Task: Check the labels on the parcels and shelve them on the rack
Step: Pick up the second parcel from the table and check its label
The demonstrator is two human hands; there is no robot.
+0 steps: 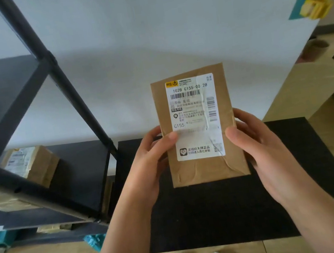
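Above the black mat [231, 210], both hands [206, 153] grip the brown parcel's [206, 170] side edges.

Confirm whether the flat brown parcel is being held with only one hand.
No. The left hand grips the left edge of the brown parcel and the right hand grips its right edge, label facing the camera.

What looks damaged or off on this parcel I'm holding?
The shipping label on the brown paper parcel is creased and wrinkled down its right side, near the side barcode. The paper below looks crumpled too.
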